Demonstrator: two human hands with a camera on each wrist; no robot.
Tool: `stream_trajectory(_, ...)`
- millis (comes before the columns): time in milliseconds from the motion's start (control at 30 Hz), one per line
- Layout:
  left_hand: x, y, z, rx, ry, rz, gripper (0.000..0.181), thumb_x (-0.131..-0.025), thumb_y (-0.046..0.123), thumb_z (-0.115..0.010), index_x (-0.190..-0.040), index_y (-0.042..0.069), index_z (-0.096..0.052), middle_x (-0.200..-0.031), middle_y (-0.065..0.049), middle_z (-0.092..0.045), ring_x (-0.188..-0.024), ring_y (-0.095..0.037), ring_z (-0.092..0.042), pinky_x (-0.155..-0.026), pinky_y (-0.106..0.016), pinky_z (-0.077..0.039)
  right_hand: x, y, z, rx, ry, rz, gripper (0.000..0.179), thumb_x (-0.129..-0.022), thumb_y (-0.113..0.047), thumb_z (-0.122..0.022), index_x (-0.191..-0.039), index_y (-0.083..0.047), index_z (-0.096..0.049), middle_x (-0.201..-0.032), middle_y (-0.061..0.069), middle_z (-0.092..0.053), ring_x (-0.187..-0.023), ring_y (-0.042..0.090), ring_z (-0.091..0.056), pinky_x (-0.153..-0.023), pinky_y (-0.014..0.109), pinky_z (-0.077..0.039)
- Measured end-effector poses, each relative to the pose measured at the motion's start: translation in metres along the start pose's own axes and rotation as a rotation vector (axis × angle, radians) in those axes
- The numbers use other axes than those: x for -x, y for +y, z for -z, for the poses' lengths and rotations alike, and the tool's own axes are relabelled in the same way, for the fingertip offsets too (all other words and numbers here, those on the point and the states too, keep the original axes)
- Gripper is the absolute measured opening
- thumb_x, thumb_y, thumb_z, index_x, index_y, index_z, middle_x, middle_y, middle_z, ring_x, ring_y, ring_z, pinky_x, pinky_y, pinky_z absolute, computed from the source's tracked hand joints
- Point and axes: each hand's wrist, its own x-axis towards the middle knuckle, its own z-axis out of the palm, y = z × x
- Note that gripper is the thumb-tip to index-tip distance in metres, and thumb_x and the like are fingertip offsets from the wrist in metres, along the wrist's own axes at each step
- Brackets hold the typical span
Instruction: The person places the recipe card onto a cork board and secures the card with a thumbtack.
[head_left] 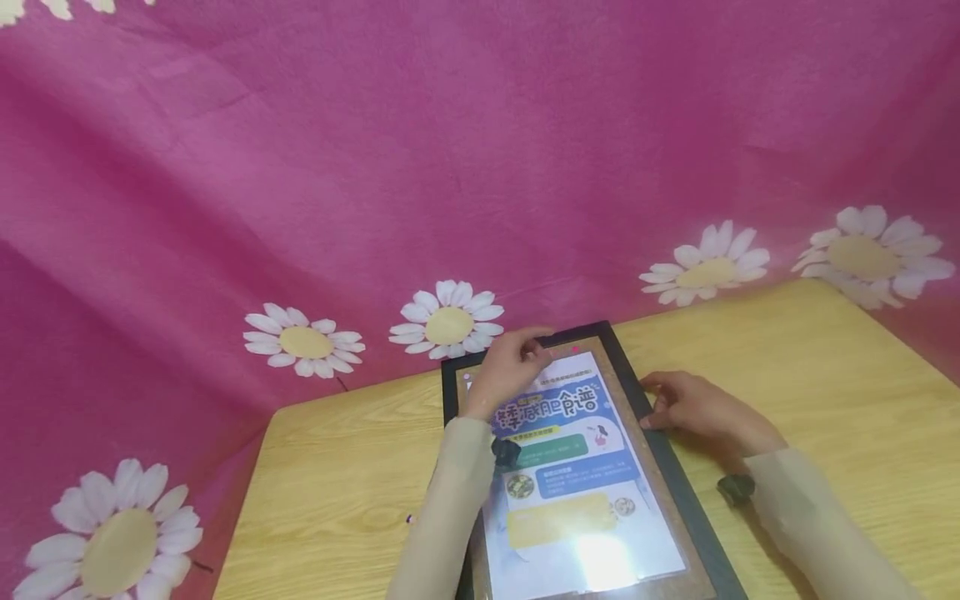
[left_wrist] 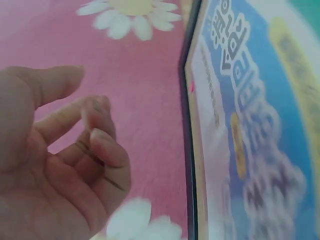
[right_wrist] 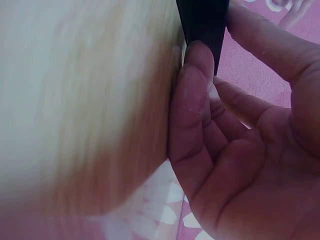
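Note:
A cork board with a black frame (head_left: pixel 693 492) lies on the wooden table. On its cork sits a glossy printed poster (head_left: pixel 540 560) with blue, green and yellow blocks, with a pink pin (head_left: pixel 576 349) near its top edge. My left hand (head_left: pixel 510 375) hovers over the top left of the board; in the left wrist view its fingers are loosely bent, apart from the frame, with nothing visible in them. At the right side, my right hand (head_left: pixel 697 412) holds the frame's edge; the right wrist view puts the black edge (right_wrist: pixel 202 25) between thumb and fingers.
A pink cloth (head_left: pixel 480 167) with daisy prints hangs behind the table and at its sides. A tiny dark purple item (head_left: pixel 409 519) lies on the wooden table top (head_left: pixel 322 500) left of the board. Light glares off the poster's lower part.

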Motion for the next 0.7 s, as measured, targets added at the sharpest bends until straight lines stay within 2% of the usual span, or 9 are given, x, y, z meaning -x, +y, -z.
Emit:
stream_trajectory(167,0.043,-0.018,0.022,0.130,0.101,0.003,0.032,-0.102,0.016,-0.065,-0.133,0.016,-0.070,-0.103,-0.007,-0.072,-0.083,-0.013,-0.060,-0.075,-0.026,-0.049,0.002,0.001,0.002,-0.024,-0.004,-0.010,0.072,-0.088,-0.018,-0.081,-0.148,0.004,-0.048,-0.100,0.012,-0.061,-0.092,0.025,-0.057,-0.081,0.034,-0.050)
stream_trajectory(300,0.076,-0.036,0.040,0.211,0.177,0.049,0.028,-0.103,0.017,-0.065,-0.131,0.014,-0.071,-0.101,-0.010,-0.068,-0.080,-0.017,-0.059,-0.068,-0.023,-0.048,0.002,0.002,0.001,-0.045,-0.009,-0.047,0.073,-0.090,-0.020,-0.080,-0.150,0.000,-0.045,-0.103,0.012,-0.062,-0.095,0.026,-0.058,-0.087,0.035,-0.049)
stream_trajectory(500,0.116,-0.060,0.059,0.235,0.233,0.172,0.026,-0.102,0.016,-0.066,-0.127,0.014,-0.072,-0.096,-0.010,-0.066,-0.077,-0.019,-0.058,-0.066,-0.023,-0.049,0.003,0.002,0.002,-0.052,-0.019,-0.053,0.071,-0.091,-0.022,-0.078,-0.151,-0.002,-0.045,-0.107,0.012,-0.062,-0.099,0.026,-0.058,-0.088,0.035,-0.049)
stream_trajectory(700,0.144,-0.080,0.073,0.212,0.241,0.232,0.025,-0.102,0.014,-0.066,-0.126,0.010,-0.072,-0.096,-0.014,-0.068,-0.075,-0.021,-0.061,-0.067,-0.020,-0.051,0.003,-0.002,-0.001,-0.042,-0.035,-0.010,0.068,-0.091,-0.020,-0.077,-0.149,0.001,-0.047,-0.102,0.012,-0.064,-0.094,0.026,-0.060,-0.088,0.034,-0.050)
